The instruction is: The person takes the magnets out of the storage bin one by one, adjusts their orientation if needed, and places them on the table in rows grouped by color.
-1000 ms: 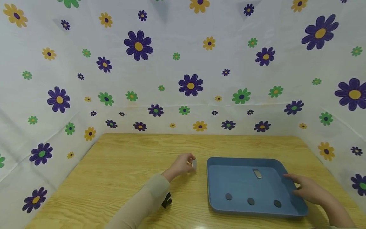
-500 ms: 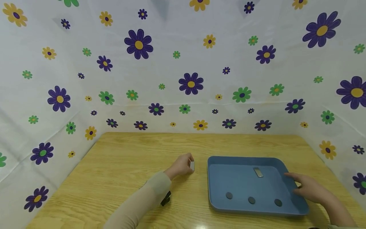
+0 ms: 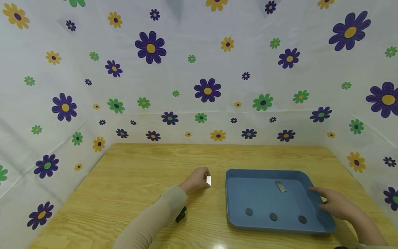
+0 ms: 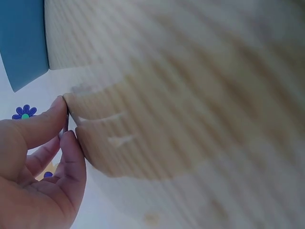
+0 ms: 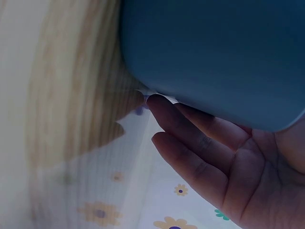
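Note:
My left hand (image 3: 196,180) pinches a small, thin rectangular plate (image 3: 208,180) between thumb and fingertips, left of the blue tray (image 3: 228,207). In the left wrist view the plate shows only as a thin edge, near the wood surface. Inside the tray lie a similar shiny rectangular plate (image 3: 281,186) and three dark discs: the left disc (image 3: 249,211), the middle disc (image 3: 273,217) and the right disc (image 3: 302,219). My right hand (image 3: 337,204) holds the tray's right side, thumb over the rim. Several of its fingers (image 5: 190,164) lie along the outer wall, seen in the right wrist view.
A black object (image 3: 181,214), partly hidden by the left sleeve (image 3: 155,218), shows near the left wrist. The wooden table (image 3: 149,159) runs back to a flowered cloth (image 3: 186,79), which also hangs on both sides.
My left hand has shifted slightly left, away from the tray, and the plate's face has turned and now shines brightly. The right hand and tray stay in place.

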Tool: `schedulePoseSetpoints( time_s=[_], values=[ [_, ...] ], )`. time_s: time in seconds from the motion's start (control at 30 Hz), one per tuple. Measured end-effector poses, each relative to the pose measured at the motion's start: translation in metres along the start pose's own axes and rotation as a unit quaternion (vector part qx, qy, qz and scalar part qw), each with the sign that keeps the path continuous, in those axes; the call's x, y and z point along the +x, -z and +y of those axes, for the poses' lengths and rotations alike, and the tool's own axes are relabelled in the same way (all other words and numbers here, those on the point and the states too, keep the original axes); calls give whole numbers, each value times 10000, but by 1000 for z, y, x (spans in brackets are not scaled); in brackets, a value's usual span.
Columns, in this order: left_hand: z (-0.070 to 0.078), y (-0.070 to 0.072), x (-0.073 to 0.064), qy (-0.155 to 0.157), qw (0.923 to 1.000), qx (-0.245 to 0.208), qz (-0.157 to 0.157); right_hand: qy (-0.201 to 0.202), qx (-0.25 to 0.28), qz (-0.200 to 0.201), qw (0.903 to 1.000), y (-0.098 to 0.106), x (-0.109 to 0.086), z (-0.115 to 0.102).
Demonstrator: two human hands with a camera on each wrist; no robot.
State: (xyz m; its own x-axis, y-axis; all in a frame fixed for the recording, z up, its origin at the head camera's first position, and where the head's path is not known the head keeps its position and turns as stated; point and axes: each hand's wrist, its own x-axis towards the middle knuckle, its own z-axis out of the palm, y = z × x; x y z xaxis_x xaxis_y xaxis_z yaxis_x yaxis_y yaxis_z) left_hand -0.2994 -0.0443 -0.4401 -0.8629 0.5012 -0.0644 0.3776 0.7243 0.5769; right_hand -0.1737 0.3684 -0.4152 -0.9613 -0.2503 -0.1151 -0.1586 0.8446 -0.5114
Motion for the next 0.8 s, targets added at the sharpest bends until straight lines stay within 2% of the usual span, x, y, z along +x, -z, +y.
schedulePoseSetpoints(
  time_s=[0.2, 0.53, 0.8],
  values=[
    [0, -2, 2, 94, 9998, 189, 47, -91, 8, -57, 9999, 1, 0, -1],
    [2, 0, 1, 256, 9996, -30, -138, -163, 45, -170, 9997, 2, 0, -2],
    [0, 6, 1, 94, 9998, -79, -169, -86, -57, -151, 9998, 3, 0, -3]
  ],
)
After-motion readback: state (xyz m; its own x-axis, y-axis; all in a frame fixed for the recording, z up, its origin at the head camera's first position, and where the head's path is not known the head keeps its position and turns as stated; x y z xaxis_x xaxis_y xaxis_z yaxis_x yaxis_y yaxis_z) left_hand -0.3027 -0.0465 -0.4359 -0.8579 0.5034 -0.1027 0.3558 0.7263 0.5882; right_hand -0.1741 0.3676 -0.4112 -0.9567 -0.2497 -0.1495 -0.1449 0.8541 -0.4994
